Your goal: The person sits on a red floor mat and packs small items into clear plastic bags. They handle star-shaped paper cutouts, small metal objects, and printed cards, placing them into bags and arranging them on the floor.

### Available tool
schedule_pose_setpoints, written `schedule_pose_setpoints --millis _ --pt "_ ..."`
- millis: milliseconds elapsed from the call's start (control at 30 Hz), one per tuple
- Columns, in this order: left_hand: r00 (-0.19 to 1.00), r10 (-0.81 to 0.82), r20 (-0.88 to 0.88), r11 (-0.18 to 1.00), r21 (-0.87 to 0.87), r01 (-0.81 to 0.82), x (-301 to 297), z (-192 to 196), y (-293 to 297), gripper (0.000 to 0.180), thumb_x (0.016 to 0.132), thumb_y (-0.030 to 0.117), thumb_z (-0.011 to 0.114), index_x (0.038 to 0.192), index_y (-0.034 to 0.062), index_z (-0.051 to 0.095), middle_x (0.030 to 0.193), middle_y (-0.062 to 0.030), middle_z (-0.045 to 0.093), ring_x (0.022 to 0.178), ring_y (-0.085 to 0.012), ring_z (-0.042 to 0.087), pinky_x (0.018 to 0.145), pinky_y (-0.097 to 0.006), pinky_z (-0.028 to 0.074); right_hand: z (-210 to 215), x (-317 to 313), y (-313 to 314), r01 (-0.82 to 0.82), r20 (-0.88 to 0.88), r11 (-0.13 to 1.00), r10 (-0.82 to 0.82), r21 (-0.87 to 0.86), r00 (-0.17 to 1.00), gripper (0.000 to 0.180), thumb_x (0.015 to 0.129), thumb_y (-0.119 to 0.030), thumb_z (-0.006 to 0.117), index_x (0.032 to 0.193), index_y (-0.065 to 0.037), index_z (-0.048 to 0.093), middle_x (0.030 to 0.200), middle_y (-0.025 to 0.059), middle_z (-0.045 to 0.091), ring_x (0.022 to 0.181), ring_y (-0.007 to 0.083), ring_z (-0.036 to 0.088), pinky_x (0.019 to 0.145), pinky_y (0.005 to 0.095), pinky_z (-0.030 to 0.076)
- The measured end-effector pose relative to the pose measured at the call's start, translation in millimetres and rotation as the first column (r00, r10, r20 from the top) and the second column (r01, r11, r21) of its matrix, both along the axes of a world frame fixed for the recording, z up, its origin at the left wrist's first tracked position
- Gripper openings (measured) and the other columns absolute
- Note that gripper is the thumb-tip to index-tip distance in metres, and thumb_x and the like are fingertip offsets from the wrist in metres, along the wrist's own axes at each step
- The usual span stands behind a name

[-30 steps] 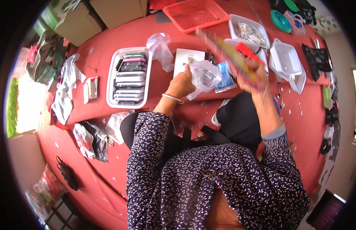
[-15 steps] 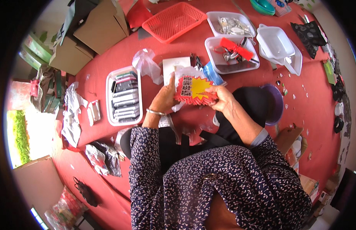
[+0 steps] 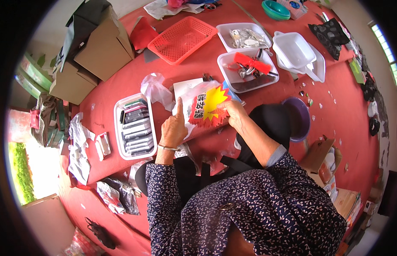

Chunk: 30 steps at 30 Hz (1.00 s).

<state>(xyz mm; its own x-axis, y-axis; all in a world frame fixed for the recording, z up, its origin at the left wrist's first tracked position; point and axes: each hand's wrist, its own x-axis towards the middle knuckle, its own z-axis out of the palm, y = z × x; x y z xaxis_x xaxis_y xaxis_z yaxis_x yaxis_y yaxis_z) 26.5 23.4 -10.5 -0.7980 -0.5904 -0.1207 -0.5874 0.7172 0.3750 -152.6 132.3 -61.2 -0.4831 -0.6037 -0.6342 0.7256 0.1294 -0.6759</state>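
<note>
My right hand (image 3: 235,112) is closed on the right edge of a stack of starburst price cards (image 3: 212,103), red with a yellow burst and dark print. A clear plastic bag (image 3: 189,94) lies along the left side of the cards and partly behind them. At the bag's left edge is my left hand (image 3: 172,130), its index finger stretched upward and the other fingers curled in. It appears to grip the bag's edge, though the fingertips are partly hidden. Behind the bag a white sheet or flat box (image 3: 181,87) shows.
To the left, a white tub (image 3: 117,130) holds several dark and silver flat cases. Beyond are a red basket (image 3: 155,45), a white tub (image 3: 224,77) of cables and metal pieces, and nested white tubs (image 3: 307,55). A purple basin (image 3: 306,123) sits right of my knee. Cardboard boxes (image 3: 106,47) stand back left.
My left hand has let go of the cards' left edge and moved down and left to the bag's edge. The cards have tilted in my right hand. The whole view has shifted slightly.
</note>
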Motion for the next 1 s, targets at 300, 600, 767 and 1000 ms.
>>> schedule_pose_setpoints --millis 300,600,767,1000 --pt "0.997 0.04 -0.063 0.999 -0.011 -0.041 -15 13 17 0.085 0.065 0.005 0.053 0.135 0.0001 0.005 0.059 -0.0186 0.057 0.054 -0.0337 0.058 0.047 -0.042 0.044 3 52 -14 0.018 -0.387 0.995 -0.054 -0.097 0.92 0.016 0.075 -0.007 0.056 0.091 -0.004 0.055 0.075 0.0028 0.059 0.06 0.0108 0.056 0.04 0.023 0.04" --pt "0.999 -0.022 0.031 0.999 0.026 0.021 -9 -5 36 0.086 0.062 0.002 0.05 0.136 0.0032 0.007 0.062 -0.0205 0.058 0.058 -0.0355 0.059 0.051 -0.044 0.046 -7 43 -25 0.174 -0.16 0.975 -0.196 -0.137 0.968 0.021 0.071 -0.004 0.059 0.092 0.0 0.058 0.084 0.0055 0.061 0.071 0.0141 0.059 0.062 0.0263 0.047" --pt "0.996 0.087 -0.016 0.995 0.05 -0.086 -12 -18 40 0.074 0.065 0.004 0.05 0.133 0.0097 0.022 0.069 -0.019 0.059 0.063 -0.0338 0.06 0.056 -0.043 0.046 -2 34 -24 0.177 -0.063 0.981 -0.182 -0.076 0.981 0.021 0.072 -0.004 0.06 0.093 -0.004 0.058 0.083 0.0038 0.061 0.07 0.013 0.059 0.055 0.0272 0.047" --pt "0.926 0.129 -0.355 0.927 -0.288 -0.24 -14 -19 26 0.047 0.071 0.005 0.051 0.116 0.0171 0.047 0.071 -0.0069 0.053 0.059 -0.0242 0.058 0.05 -0.035 0.045 12 23 -18 0.194 0.087 0.979 -0.188 -0.069 0.978 0.02 0.078 -0.007 0.057 0.098 -0.008 0.054 0.084 0.0014 0.061 0.069 0.014 0.06 0.051 0.0265 0.044"
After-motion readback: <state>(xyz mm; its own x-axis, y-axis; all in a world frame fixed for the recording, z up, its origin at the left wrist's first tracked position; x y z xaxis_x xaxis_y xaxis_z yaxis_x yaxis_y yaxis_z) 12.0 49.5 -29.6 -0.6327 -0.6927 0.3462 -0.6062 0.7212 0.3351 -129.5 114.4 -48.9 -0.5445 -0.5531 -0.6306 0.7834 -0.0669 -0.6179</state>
